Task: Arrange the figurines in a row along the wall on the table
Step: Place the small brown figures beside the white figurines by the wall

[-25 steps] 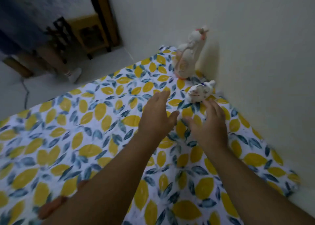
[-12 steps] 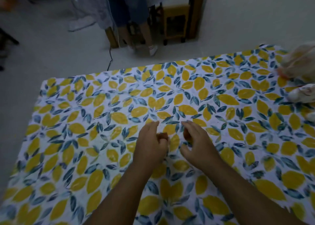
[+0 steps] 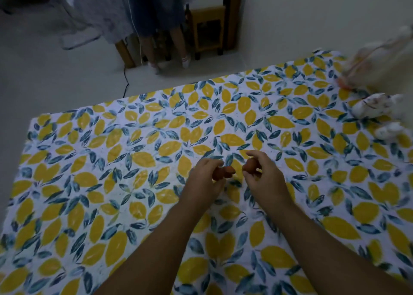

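1. Two small orange-brown figurines sit in your hands above the middle of the table: the left figurine (image 3: 223,173) is pinched in the curled fingers of your left hand (image 3: 204,183), and the right figurine (image 3: 250,166) is pinched by the thumb and fingers of your right hand (image 3: 267,178).
2. Both hands are closed around these pieces, side by side but not touching each other.
3. Three pale figurines stand at the right edge beside the wall (image 3: 312,22): a tall blurred one (image 3: 366,69), a small white one (image 3: 375,108) below it, and a smaller white one (image 3: 390,130) nearer you.
4. The tablecloth (image 3: 111,183) is white with a yellow and blue-green leaf print.
5. Beyond the table, a person's legs (image 3: 165,46) stand beside a yellow wooden stool (image 3: 207,28) on a pale floor.
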`<state>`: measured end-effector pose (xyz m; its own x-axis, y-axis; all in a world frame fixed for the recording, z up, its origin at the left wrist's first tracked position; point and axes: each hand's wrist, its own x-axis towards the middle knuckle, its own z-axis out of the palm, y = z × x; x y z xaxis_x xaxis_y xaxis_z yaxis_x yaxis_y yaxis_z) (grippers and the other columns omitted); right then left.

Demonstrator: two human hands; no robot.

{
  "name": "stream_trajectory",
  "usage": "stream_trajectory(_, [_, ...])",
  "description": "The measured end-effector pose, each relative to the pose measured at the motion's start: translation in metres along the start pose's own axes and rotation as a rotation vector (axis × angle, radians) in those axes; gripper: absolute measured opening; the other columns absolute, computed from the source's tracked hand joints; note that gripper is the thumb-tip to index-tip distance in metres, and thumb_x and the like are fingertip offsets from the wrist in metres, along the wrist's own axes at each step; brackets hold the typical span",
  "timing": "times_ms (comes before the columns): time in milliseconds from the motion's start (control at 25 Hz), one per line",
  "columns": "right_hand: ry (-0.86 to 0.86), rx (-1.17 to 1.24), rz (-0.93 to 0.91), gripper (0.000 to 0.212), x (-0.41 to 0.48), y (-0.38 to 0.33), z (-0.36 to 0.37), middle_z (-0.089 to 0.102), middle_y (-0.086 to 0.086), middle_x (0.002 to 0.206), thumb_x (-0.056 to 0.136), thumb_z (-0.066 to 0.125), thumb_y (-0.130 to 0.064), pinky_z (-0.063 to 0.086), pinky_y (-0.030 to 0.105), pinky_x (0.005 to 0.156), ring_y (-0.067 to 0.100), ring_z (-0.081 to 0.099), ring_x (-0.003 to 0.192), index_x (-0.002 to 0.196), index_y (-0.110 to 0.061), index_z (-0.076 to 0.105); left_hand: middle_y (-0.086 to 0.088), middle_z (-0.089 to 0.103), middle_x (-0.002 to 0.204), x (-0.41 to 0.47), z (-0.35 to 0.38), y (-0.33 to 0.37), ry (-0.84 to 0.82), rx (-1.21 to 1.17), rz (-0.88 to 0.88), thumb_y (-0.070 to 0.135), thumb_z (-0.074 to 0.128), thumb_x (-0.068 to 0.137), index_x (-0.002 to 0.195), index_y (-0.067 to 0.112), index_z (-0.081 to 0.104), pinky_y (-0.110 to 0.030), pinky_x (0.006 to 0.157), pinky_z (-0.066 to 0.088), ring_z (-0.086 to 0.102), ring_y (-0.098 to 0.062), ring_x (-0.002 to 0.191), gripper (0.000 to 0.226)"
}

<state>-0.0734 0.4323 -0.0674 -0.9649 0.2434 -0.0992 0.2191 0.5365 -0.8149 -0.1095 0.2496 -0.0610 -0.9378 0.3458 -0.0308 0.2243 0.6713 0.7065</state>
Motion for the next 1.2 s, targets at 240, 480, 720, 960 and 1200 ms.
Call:
stream_trajectory(240, [0.221,0.128,0.154,0.043,-0.002,0.064,-0.101,0.056,-0.018,0.112,0.092,0.075,-0.02,0.049,0.011,0.077,0.003,0.059,0.1,0.128,-0.034,0.058,0.002,0.067,0.096,0.063,0.066,0.104,-0.1,-0.127,0.273,-0.003,0.075,0.083,0.116,0.005,0.067,-0.038,0.088,0.054,0.058,-0.019,0.104,0.035])
stream_trajectory(480, [0.541,0.107,0.308,0.042,0.0,0.155,-0.223,0.059,-0.019,0.107,0.088,0.079,-0.022,0.05,0.016,0.077,-0.004,0.059,0.093,0.124,-0.034,0.06,-0.011,0.069,0.098,0.135,0.182,0.219,-0.351,-0.122,0.496,-0.01,0.068,0.087,0.117,0.0,0.064,-0.045,0.091,0.054,0.064,-0.028,0.097,0.032])
stream_trajectory(720, [0.73,0.136,0.398,0.041,0.004,0.229,-0.294,0.06,-0.016,0.106,0.089,0.078,-0.02,0.057,0.033,0.084,0.015,0.063,0.104,0.12,-0.041,0.06,-0.017,0.07,0.099,0.191,0.291,0.303,-0.562,-0.114,0.676,-0.015,0.064,0.085,0.122,-0.002,0.064,-0.049,0.09,0.05,0.064,-0.034,0.095,0.04])
stream_trajectory(960, [0.731,0.133,0.397,0.055,0.006,0.25,-0.303,0.057,-0.045,0.105,0.09,0.076,-0.015,0.053,0.015,0.085,-0.015,0.058,0.1,0.109,-0.061,0.054,-0.018,0.07,0.11,0.211,0.333,0.313,-0.694,-0.119,0.684,-0.011,0.065,0.087,0.131,0.003,0.061,-0.048,0.092,0.051,0.063,-0.035,0.104,0.046])
stream_trajectory(1200, [0.737,0.071,0.4,0.033,0.011,0.262,-0.302,0.063,-0.03,0.096,0.088,0.079,-0.015,0.051,0.01,0.077,-0.003,0.064,0.091,0.111,-0.033,0.064,-0.012,0.07,0.121,0.195,0.346,0.308,-0.567,-0.164,0.516,0.005,0.073,0.084,0.132,0.018,0.063,-0.031,0.087,0.049,0.063,-0.029,0.109,0.051])
